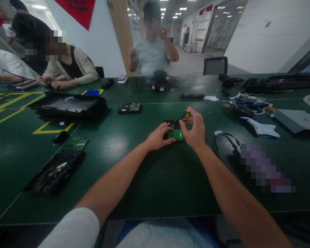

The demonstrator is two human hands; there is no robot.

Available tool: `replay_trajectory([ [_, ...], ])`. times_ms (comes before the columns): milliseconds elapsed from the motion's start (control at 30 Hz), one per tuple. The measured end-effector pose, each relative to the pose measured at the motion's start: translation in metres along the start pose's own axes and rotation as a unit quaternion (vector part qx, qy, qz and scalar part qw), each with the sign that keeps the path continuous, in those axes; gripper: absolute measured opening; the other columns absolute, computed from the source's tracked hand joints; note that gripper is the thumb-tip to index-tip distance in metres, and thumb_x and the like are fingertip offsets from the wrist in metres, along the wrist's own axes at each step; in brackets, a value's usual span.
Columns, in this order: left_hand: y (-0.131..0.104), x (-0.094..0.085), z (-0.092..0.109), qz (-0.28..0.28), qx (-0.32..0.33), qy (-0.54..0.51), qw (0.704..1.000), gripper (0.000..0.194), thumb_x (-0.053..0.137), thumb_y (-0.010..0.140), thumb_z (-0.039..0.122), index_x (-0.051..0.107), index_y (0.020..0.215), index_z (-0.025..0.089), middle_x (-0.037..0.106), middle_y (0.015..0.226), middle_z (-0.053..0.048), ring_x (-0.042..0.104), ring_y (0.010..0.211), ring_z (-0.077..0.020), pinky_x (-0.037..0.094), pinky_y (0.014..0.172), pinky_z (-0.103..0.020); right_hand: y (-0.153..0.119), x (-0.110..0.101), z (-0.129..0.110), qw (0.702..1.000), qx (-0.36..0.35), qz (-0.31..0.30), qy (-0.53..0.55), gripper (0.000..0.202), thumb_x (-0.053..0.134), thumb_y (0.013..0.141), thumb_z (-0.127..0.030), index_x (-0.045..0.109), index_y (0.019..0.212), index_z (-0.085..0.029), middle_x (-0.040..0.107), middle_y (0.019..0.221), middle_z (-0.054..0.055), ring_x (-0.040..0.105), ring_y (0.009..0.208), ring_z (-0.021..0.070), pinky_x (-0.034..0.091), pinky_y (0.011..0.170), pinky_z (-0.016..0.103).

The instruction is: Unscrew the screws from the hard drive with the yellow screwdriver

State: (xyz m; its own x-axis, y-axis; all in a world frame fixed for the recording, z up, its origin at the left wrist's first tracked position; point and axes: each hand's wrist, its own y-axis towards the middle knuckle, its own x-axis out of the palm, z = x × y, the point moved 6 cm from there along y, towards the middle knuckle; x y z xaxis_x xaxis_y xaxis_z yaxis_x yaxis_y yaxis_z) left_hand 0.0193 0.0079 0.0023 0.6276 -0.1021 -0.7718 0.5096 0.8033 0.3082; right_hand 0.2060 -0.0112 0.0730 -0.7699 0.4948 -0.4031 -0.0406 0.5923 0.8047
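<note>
A hard drive (177, 134) lies on the green table in front of me, its green circuit board facing up beside a black part. My left hand (158, 136) grips it from the left, thumb at the near edge and fingers over the far side. On the right, my right hand (196, 129) is closed round a small screwdriver (186, 114) with a yellow and black handle. The thumb of that hand is close to the drive's right edge. The screwdriver's tip cannot be made out. A second hard drive (130, 108) rests farther off, to the left.
Left are black plastic housings (69, 105), a loose circuit board (78, 143) and an opened black casing (55, 172). Right are bundled cables (250, 103), a white-and-blue glove (260, 127), a grey metal box (297, 120) and a black cable (215, 144). Other people sit across and at left.
</note>
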Motion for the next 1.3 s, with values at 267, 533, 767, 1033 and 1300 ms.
replay_trajectory([
  [267,0.0000,0.0001,-0.0005,0.001,-0.002,0.002,1.000,0.067,0.073,0.089,0.059,0.059,0.143,0.023,0.046,0.164,-0.014,0.032,0.159,-0.0331,0.036,0.127,-0.054,-0.0013,0.0004,0.0018,1.000,-0.001,-0.003,-0.013,0.062,0.057,0.101,-0.037,0.037,0.158,-0.026,0.059,0.139,0.015,0.070,0.093,0.0232,0.066,0.084,0.046],
  [533,0.0003,0.0003,-0.0013,-0.002,-0.004,-0.003,1.000,0.067,0.074,0.088,0.060,0.059,0.143,0.025,0.045,0.165,-0.013,0.032,0.159,-0.0342,0.035,0.127,-0.056,-0.0011,0.0011,0.0018,1.000,-0.003,-0.003,-0.008,0.061,0.056,0.101,-0.038,0.036,0.158,-0.028,0.059,0.141,0.015,0.070,0.098,0.0237,0.066,0.087,0.046],
  [767,-0.0005,-0.0014,0.0022,-0.001,-0.004,0.000,1.000,0.066,0.074,0.088,0.058,0.060,0.143,0.024,0.045,0.165,-0.013,0.032,0.159,-0.0331,0.035,0.128,-0.054,-0.0008,0.0008,0.0011,1.000,-0.007,0.002,-0.003,0.062,0.061,0.099,-0.037,0.039,0.157,-0.028,0.060,0.137,0.013,0.069,0.096,0.0230,0.066,0.085,0.044],
  [1033,0.0004,0.0010,-0.0010,0.000,0.001,0.001,1.000,0.067,0.074,0.088,0.058,0.059,0.143,0.023,0.044,0.165,-0.014,0.032,0.159,-0.0332,0.034,0.128,-0.054,-0.0008,0.0026,0.0033,1.000,-0.005,0.003,0.002,0.064,0.062,0.098,-0.037,0.039,0.157,-0.028,0.059,0.131,0.013,0.067,0.094,0.0237,0.067,0.080,0.046],
  [1300,-0.0004,-0.0009,0.0016,-0.001,-0.003,-0.001,1.000,0.067,0.074,0.088,0.058,0.059,0.144,0.023,0.045,0.165,-0.014,0.032,0.159,-0.0335,0.035,0.128,-0.054,-0.0009,0.0020,0.0017,1.000,-0.004,-0.008,0.009,0.063,0.058,0.099,-0.034,0.037,0.159,-0.029,0.057,0.137,0.014,0.068,0.096,0.0236,0.067,0.081,0.046],
])
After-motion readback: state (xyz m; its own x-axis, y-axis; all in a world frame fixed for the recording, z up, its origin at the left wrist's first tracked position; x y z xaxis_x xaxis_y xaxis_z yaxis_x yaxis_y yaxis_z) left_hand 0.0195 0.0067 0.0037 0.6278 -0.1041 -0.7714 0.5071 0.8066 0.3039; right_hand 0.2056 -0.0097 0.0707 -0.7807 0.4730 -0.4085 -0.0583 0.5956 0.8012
